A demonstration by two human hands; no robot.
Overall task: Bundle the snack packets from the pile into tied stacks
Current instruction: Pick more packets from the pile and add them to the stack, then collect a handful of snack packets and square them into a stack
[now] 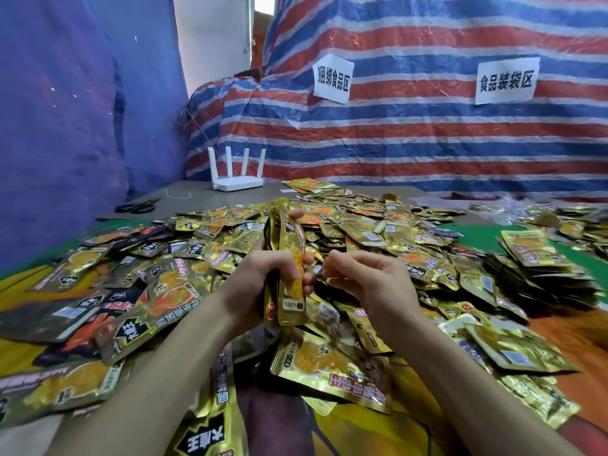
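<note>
Two hands are working above a wide pile of gold snack packets [345,238]. The left hand [263,278] is gripping an upright stack of packets [285,264] on edge, fingers wrapped around its middle. The right hand [365,274] is hovering just right of the stack, fingers curled; whether it is pinching anything is unclear.

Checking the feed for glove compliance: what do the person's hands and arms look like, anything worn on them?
Both are bare. The left hand and right hand have no gloves, and no rings, watch or bands show. Both forearms are uncovered right down to the frame's bottom edge, with no sleeves in view. Fingernails look short and unpainted.
</note>
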